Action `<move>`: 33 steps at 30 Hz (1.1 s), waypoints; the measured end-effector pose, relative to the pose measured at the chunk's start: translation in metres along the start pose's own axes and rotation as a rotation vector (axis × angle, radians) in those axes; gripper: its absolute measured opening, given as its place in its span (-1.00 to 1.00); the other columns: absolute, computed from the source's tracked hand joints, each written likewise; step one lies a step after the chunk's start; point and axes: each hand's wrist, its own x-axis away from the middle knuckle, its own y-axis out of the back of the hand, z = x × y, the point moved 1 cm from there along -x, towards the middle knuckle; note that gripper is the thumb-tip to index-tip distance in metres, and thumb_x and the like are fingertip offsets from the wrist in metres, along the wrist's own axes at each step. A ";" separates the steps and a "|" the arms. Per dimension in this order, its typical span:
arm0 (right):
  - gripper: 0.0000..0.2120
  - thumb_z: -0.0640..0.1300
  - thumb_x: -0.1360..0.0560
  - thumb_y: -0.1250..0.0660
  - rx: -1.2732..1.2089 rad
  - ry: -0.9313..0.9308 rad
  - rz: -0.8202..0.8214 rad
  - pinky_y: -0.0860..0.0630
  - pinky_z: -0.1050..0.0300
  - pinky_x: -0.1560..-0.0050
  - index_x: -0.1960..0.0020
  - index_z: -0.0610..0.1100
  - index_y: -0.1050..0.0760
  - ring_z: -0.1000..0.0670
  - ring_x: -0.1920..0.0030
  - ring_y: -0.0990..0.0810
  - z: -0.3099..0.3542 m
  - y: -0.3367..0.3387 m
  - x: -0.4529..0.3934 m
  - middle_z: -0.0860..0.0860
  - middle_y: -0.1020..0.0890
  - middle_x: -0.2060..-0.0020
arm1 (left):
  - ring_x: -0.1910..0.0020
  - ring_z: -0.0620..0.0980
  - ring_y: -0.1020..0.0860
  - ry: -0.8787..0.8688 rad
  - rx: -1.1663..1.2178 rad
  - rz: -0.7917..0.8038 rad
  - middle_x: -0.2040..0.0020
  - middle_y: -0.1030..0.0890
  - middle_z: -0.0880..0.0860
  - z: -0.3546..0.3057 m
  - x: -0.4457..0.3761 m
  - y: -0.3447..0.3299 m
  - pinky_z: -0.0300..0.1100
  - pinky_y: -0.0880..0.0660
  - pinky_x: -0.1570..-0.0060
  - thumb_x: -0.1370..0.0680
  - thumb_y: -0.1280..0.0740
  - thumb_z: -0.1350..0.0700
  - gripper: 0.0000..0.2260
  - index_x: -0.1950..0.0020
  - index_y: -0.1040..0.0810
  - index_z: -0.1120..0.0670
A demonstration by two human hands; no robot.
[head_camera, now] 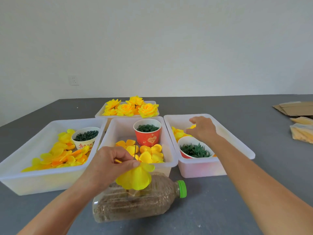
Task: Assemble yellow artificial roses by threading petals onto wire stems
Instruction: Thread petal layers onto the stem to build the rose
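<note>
Left hand [111, 162] pinches a yellow fabric petal cluster [134, 178] on a thin dark wire stem [135, 146] — right hand [202, 128], fingers loose, reaches into the far-right white plastic tray [237, 141] touching loose yellow petals [177, 133].

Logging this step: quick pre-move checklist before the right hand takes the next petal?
1. Left hand pinches the wire stem above the threaded petals: ok.
2. Stem tip is bare above the fingers, free for the next layer: ok.
3. Right hand is over the loose petals in the right tray: ok.
4. Petal already gripped: cannot tell, fingertips hidden.
5. Bottle lies on its side under the flower, cap on: ok.
</note>
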 end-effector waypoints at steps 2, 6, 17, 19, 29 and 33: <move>-0.44 0.05 -0.43 -0.38 0.129 -0.016 0.108 -0.29 0.01 -0.29 -0.39 -0.03 -0.34 -0.10 -0.38 -0.28 -0.006 -0.011 -0.014 0.00 -0.42 -0.34 | 0.37 -0.24 -0.50 0.005 0.012 -0.008 0.33 -0.65 -0.04 0.000 0.001 0.000 -0.37 -0.40 0.33 -0.29 -0.48 0.03 -0.92 0.39 -0.64 -0.13; -0.79 -0.05 -0.40 -0.40 0.106 0.033 0.162 -0.32 0.14 0.27 0.29 -0.09 -0.40 -0.10 0.08 -0.45 -0.005 -0.028 -0.024 0.02 -0.46 0.30 | 0.33 -0.15 -0.54 0.003 0.040 -0.010 0.26 -0.65 0.02 0.002 0.001 0.000 -0.29 -0.43 0.29 -0.22 -0.44 -0.08 -0.90 0.37 -0.64 -0.08; -0.91 -0.21 -0.45 -0.36 -0.417 -0.004 -0.246 -0.43 0.10 0.12 0.13 -0.21 -0.62 -0.15 0.12 -0.56 -0.006 -0.002 -0.020 -0.17 -0.62 0.16 | 0.36 -0.22 -0.49 -0.021 0.034 -0.016 0.27 -0.64 -0.04 0.010 0.000 -0.002 -0.34 -0.40 0.33 -0.22 -0.41 -0.14 -0.90 0.38 -0.62 -0.14; -0.91 -0.27 -0.43 -0.41 -0.876 -0.089 -0.135 -0.49 0.14 0.31 0.24 -0.19 -0.54 -0.08 0.34 -0.52 0.007 0.008 -0.005 -0.15 -0.56 0.32 | 0.36 -0.21 -0.50 -0.026 0.030 -0.017 0.27 -0.64 -0.06 0.010 0.000 -0.001 -0.34 -0.40 0.32 -0.22 -0.41 -0.15 -0.91 0.38 -0.62 -0.16; -0.92 -0.33 -0.40 -0.39 -1.272 -0.203 0.348 -0.55 0.19 0.46 0.19 -0.19 -0.53 0.00 0.43 -0.62 0.058 0.015 0.057 -0.11 -0.64 0.33 | 0.31 -0.20 -0.53 -0.014 0.022 -0.038 0.26 -0.64 -0.09 0.010 0.003 -0.002 -0.22 -0.46 0.24 -0.28 -0.46 -0.08 -0.94 0.32 -0.64 -0.14; -0.93 -0.33 -0.38 -0.40 -1.283 -0.181 0.456 -0.58 0.09 0.33 0.20 -0.20 -0.55 -0.07 0.29 -0.62 0.071 0.014 0.071 -0.10 -0.65 0.30 | 0.31 -0.24 -0.51 -0.012 0.012 -0.040 0.27 -0.63 -0.13 0.011 0.003 -0.002 -0.30 -0.42 0.25 -0.36 -0.49 0.06 -0.89 0.31 -0.64 -0.16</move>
